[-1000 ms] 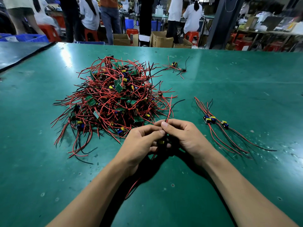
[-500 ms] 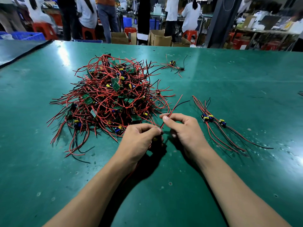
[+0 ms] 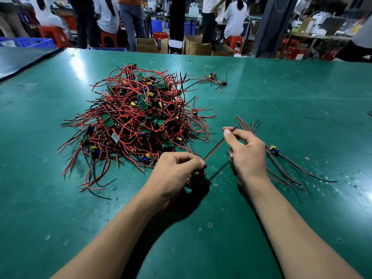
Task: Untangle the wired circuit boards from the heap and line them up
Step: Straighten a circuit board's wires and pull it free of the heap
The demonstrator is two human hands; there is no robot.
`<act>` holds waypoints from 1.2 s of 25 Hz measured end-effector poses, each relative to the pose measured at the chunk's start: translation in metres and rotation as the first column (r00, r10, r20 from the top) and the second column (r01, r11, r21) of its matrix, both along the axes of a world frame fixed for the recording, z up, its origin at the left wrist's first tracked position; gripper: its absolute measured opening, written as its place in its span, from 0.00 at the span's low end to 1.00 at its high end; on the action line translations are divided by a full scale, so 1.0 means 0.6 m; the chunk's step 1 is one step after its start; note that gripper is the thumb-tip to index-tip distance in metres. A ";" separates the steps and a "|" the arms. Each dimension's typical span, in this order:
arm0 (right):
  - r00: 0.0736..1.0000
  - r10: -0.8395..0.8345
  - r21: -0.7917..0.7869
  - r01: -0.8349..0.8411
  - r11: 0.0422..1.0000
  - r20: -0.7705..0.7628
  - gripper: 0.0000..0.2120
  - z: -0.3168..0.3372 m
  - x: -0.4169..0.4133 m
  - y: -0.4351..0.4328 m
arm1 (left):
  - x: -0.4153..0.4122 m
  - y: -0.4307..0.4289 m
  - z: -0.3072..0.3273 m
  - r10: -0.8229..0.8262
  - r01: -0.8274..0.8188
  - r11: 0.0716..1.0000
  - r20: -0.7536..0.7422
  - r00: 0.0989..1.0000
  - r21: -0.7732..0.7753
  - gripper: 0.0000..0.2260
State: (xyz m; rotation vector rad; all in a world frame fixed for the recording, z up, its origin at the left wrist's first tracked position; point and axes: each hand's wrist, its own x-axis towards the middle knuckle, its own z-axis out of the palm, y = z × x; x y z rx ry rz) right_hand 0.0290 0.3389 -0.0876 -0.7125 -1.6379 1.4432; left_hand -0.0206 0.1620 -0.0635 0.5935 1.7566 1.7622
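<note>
1. Circuit board (image 3: pixel 194 174): gripped in left hand (image 3: pixel 177 174), near centre, beside heap (image 3: pixel 136 117).
2. Wire pair (image 3: pixel 215 147): straight, running far-right; tip pinched by right hand (image 3: pixel 245 154).
3. Row (image 3: pixel 274 150): right, nearest right hand.

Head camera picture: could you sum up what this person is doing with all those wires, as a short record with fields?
Surface: green table
Heap: tangled heap of red and black wires and small green boards, left of centre
Left hand: left hand grips one circuit board
Right hand: right hand pinches its wires, stretched straight between the hands
Sorted: lined-up boards lie right of the right hand
Stray: stray board beyond the heap
</note>
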 end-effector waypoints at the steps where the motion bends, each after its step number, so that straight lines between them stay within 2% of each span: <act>1: 1.000 -0.013 0.016 0.013 1.000 -0.007 0.04 0.000 0.000 0.002 | 0.000 0.000 0.000 -0.007 0.007 1.000 -0.002 1.000 -0.002 0.06; 3: 1.000 0.009 0.003 -0.009 1.000 0.010 0.04 0.002 0.001 -0.001 | -0.001 -0.002 0.000 -0.011 0.011 1.000 -0.001 1.000 -0.002 0.06; 5: 0.991 0.121 -0.141 -0.127 0.982 -0.047 0.07 0.011 0.002 -0.005 | -0.001 -0.003 0.001 -0.007 0.007 1.000 0.006 1.000 0.003 0.06; 8: 0.942 0.239 -0.403 -0.319 0.858 -0.236 0.14 0.027 0.005 -0.010 | -0.002 -0.005 0.001 -0.010 0.010 1.000 0.017 1.000 0.003 0.06; 10: 0.931 0.240 -0.449 -0.345 0.824 -0.275 0.14 0.031 0.006 -0.016 | -0.003 -0.008 0.001 -0.021 0.021 1.000 0.016 1.000 -0.005 0.06; 12: 0.934 0.263 -0.431 -0.346 0.834 -0.241 0.09 0.027 0.006 -0.025 | -0.005 -0.010 0.000 -0.015 0.016 1.000 0.020 1.000 -0.012 0.06; 14: 0.905 0.386 -0.420 -0.424 0.802 -0.177 0.07 0.021 0.010 -0.036 | -0.005 -0.011 -0.001 0.004 -0.005 1.000 0.072 0.997 0.019 0.05; 17: 0.755 0.654 -0.428 -0.610 0.667 -0.056 0.12 0.017 0.022 -0.049 | -0.003 -0.010 -0.004 0.022 -0.031 0.997 0.119 0.993 0.069 0.07; 19: 0.699 0.715 -0.438 -0.649 0.622 -0.020 0.13 0.016 0.025 -0.054 | -0.003 -0.010 -0.006 0.038 -0.044 0.997 0.103 0.994 0.066 0.08; 21: 0.718 0.695 -0.429 -0.618 0.659 0.034 0.09 0.020 0.026 -0.055 | -0.004 -0.009 -0.006 0.043 -0.048 0.998 0.091 0.995 0.051 0.07; 24: 0.818 0.566 -0.390 -0.492 0.778 0.097 0.06 0.023 0.021 -0.050 | -0.005 -0.007 -0.005 0.034 -0.036 0.999 0.062 0.998 0.033 0.06; 27: 0.922 0.378 -0.360 -0.327 0.874 0.081 0.07 0.022 0.013 -0.040 | -0.004 -0.006 -0.005 0.017 -0.017 1.000 0.018 1.000 0.001 0.06; 30: 0.976 0.215 -0.316 -0.197 0.928 0.023 0.05 0.023 0.009 -0.028 | -0.004 -0.007 -0.003 -0.032 0.032 0.999 0.018 0.999 -0.006 0.07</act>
